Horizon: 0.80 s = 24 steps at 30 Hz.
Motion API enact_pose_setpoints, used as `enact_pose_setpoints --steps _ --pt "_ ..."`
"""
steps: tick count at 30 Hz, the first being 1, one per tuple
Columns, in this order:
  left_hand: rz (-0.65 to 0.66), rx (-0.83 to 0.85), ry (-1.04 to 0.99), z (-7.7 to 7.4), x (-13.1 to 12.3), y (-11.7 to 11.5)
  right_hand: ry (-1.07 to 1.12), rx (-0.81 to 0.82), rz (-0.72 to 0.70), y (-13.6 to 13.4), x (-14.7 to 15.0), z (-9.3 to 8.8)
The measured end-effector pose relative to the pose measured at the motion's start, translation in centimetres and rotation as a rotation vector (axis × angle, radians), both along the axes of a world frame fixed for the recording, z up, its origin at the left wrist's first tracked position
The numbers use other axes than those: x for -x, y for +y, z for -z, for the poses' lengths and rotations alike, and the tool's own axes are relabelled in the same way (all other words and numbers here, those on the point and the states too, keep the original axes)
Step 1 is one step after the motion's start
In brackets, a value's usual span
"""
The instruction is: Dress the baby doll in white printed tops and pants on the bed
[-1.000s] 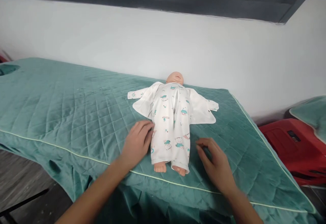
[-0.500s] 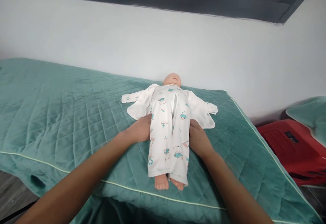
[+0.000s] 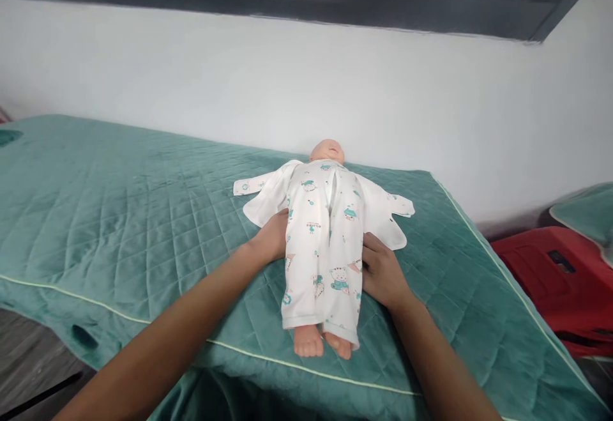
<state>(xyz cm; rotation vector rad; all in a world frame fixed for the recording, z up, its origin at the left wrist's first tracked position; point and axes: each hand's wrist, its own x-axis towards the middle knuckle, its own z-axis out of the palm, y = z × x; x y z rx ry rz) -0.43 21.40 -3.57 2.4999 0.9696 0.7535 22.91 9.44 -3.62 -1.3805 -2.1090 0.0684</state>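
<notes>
At frame centre, the left hand (image 3: 274, 237) and right hand (image 3: 384, 272) flank the printed trousers (image 3: 311, 248) on the doll (image 3: 327, 151), apparently adjusting their sides (fingertips hidden, so I cannot tell either grip's state), and the next move calls for evenly matched handling.

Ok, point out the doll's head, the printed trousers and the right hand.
Doll's head (image 3: 327, 151): head camera view, middle of its visible surface.
Printed trousers (image 3: 308, 246): head camera view, picture-left leg, about halfway down.
Right hand (image 3: 384, 274): head camera view, back of the hand.
</notes>
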Motion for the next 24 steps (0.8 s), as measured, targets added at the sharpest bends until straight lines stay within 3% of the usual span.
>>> enact_pose_setpoints --steps 6,11,13,15,17,19,22,24 --pt "0.203 -0.279 0.149 1.1 3.7 -3.0 -0.064 -0.017 -0.002 -0.6 -0.2 -0.1" --pt "0.202 -0.174 0.133 1.5 6.1 -4.0 -0.052 0.038 0.032 -2.9 0.2 -0.1" --pt "0.089 -0.104 0.044 1.5 6.7 -3.3 0.028 0.061 0.052 -3.5 -0.1 -0.1" --pt "-0.178 -0.087 -0.037 1.7 7.2 -1.9 0.135 0.065 0.147 -3.6 -1.2 0.0" --pt "-0.491 -0.084 -0.032 1.9 7.6 -0.1 0.198 0.047 0.353 -3.2 -2.9 0.0" --pt "-0.693 -0.043 0.041 2.3 7.8 1.6 0.144 0.062 0.603 -2.5 -4.8 -0.1" --pt "-0.746 0.033 0.077 2.7 7.8 3.2 -0.043 0.239 0.870 -1.1 -7.3 -0.3" --pt "-0.693 0.090 -0.015 2.4 7.5 3.4 -0.089 0.405 0.911 0.0 -8.4 -0.6"
